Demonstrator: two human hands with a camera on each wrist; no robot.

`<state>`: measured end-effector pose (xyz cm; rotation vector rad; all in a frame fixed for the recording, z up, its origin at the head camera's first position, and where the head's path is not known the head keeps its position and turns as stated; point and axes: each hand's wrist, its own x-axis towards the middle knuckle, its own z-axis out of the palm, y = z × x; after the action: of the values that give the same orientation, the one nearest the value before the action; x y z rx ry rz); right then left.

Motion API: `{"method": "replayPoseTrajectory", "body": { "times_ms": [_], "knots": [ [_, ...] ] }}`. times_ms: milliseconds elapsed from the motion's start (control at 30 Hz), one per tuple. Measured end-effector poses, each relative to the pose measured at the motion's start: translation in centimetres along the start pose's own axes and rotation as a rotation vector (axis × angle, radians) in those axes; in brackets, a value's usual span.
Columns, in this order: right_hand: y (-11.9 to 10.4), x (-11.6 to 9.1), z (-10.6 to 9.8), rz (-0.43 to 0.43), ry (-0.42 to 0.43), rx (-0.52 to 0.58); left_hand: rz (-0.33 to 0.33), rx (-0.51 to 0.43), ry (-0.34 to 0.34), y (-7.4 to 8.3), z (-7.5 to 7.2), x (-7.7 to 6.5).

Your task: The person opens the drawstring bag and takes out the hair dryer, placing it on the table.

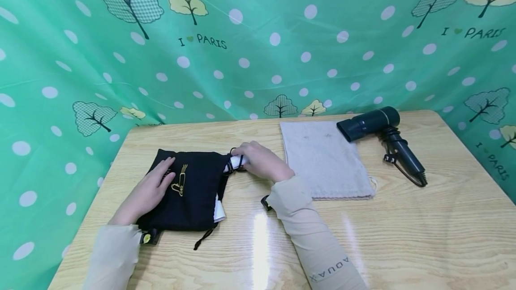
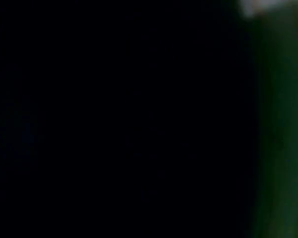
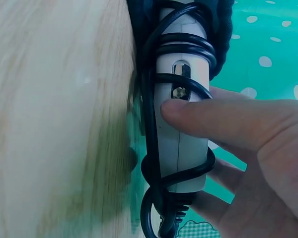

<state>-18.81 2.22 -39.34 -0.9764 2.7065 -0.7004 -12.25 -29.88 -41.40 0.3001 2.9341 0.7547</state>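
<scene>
A black drawstring bag (image 1: 197,191) with a gold dryer emblem lies flat on the table at the left. My left hand (image 1: 147,194) rests on its left part, fingers extended over the fabric. Out of the bag's right-hand mouth sticks the white handle of a hair dryer (image 3: 188,156), its black cord (image 3: 186,174) wound round it. My right hand (image 1: 264,162) grips this handle, the thumb by the switch in the right wrist view. A second white piece (image 1: 219,211) pokes out at the mouth's lower corner; the rest is hidden inside. The left wrist view is almost wholly dark.
A folded grey cloth bag (image 1: 322,160) lies right of centre. A dark hair dryer (image 1: 371,122) rests with its nozzle over that bag's upper right corner, cord wound round its handle. One drawstring end (image 1: 203,238) trails from the black bag. A green patterned curtain (image 1: 250,48) hangs behind the table.
</scene>
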Motion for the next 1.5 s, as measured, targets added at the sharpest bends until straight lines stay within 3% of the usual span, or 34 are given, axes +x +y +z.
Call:
{"method": "replayPoseTrajectory", "body": {
  "times_ms": [233,600,1200,1500],
  "knots": [
    [0.1,0.1,0.2,0.038,0.013,0.02,0.004,0.003,-0.03,-0.2,0.4,0.1],
    [0.2,-0.1,-0.3,0.061,0.0,0.006,-0.048,-0.005,-0.07,0.0,0.3,0.0],
    [1.1,-1.6,-2.2,0.153,-0.139,0.101,-0.059,-0.006,-0.07,-0.2,0.4,-0.1],
    [0.9,-1.0,-1.7,0.103,-0.147,0.144,-0.028,0.08,0.022,0.6,0.4,-0.1]
  ]
}}
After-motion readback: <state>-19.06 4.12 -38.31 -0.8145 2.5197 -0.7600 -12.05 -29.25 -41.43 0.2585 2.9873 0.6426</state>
